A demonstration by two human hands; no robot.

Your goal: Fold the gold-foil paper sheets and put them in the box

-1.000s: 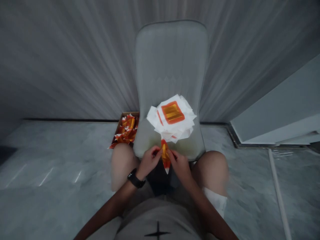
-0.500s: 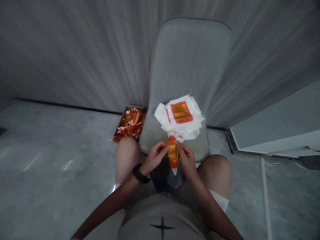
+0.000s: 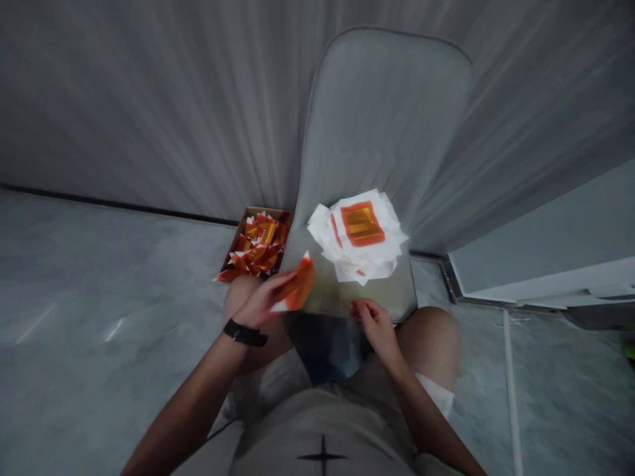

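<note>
A folded sheet of joss paper point(image 3: 301, 285), orange and gold with white tips, is held in my left hand point(image 3: 262, 299) over the seat's left front edge. My right hand point(image 3: 373, 324) hovers at the front of the seat with its fingers curled together; whether anything tiny is in them cannot be made out. Beyond it, a loose stack of white sheets point(image 3: 391, 248) with orange and gold squares lies on the chair seat. Left of the chair, a cardboard box point(image 3: 233, 248) holds many folded orange and gold pieces point(image 3: 260, 241).
The grey padded chair point(image 3: 381, 106) stands against a pleated grey curtain point(image 3: 198, 99). My knees flank its front edge. A pale cabinet-like panel point(image 3: 546, 238) is on the right, above the grey floor point(image 3: 74, 344).
My left hand has carried the folded paper leftward, toward the box. My right hand has let go of it and stays near the seat front. The view has shifted slightly.
</note>
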